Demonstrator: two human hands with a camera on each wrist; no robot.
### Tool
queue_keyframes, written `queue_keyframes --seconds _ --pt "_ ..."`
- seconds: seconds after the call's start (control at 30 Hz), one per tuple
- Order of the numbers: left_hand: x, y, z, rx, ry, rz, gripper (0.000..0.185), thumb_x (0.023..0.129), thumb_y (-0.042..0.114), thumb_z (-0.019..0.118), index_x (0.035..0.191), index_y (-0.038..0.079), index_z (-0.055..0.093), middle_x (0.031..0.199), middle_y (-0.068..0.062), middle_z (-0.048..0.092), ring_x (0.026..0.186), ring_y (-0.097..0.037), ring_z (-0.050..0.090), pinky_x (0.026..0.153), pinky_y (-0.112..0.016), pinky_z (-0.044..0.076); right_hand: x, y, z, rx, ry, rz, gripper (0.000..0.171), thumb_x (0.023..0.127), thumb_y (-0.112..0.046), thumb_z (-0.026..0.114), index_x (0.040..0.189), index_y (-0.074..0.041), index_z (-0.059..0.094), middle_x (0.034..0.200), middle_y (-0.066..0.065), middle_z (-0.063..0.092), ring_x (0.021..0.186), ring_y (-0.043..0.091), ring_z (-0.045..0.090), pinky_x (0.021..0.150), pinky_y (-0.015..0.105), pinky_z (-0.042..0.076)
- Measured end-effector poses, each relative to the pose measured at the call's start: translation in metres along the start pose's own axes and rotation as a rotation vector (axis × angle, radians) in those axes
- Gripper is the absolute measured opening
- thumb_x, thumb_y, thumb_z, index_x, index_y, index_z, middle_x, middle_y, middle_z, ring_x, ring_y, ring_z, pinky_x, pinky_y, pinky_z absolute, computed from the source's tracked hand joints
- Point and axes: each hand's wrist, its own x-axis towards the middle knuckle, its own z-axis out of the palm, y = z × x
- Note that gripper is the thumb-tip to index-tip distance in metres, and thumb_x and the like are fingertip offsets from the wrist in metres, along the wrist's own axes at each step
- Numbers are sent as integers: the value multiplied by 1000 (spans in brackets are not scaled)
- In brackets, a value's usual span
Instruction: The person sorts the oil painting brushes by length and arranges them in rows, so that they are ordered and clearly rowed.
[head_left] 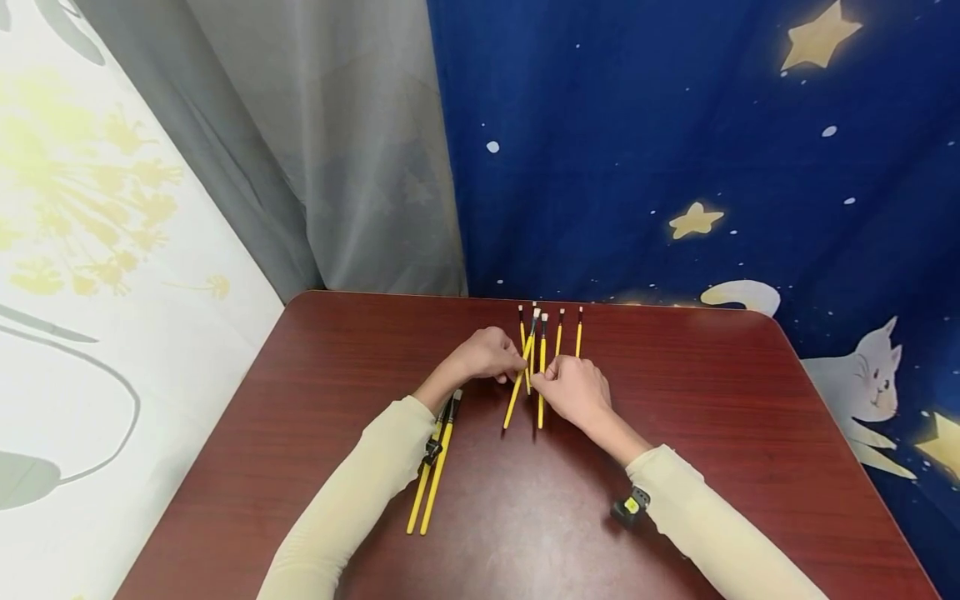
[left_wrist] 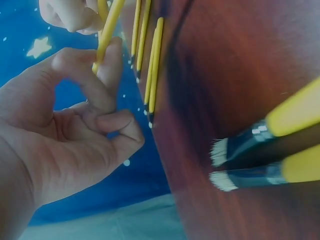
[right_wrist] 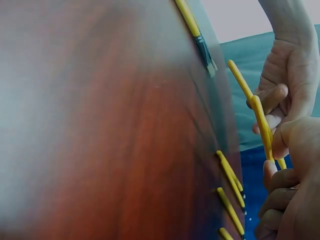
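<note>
Your left hand (head_left: 487, 354) and right hand (head_left: 573, 390) both pinch one yellow paintbrush (head_left: 519, 385); keep your fingertips tight and lift slowly.

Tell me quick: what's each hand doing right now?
Left hand: pinching a yellow brush between thumb and fingers.
Right hand: fingers curled, gripping a yellow brush handle.
</note>
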Motion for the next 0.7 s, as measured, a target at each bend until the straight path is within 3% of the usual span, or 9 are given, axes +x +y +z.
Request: queue_keyframes --seconds 0.13,0.4,0.7 --pt "-10 -6 7 9 -16 -15 27 92 24 73 71 9 79 80 -11 81 68 -30 74 50 -22 39 -11 6 3 -7 -10 -4 22 84 -43 69 72 -25 63 68 -6 65 65 19 61 58 35 46" --pt "-28 -13 22 77 -48 -3 33 92 29 78 68 6 76 70 -5 78 64 -26 74 50 -24 42 -34 10 5 -43 -47 -36 22 85 -40 68 71 -26 60 63 -7 60 58 17 56 54 32 42" --pt "-41 -9 31 183 -79 -41 38 89 36 74 58 15 69 71 -8 77 48 -11 47 50 -27 33 -58 13 5 -87 -69 -58 23 82 -38 70 67 -27 57 60 -9 56 55 14 52 53 33 40"
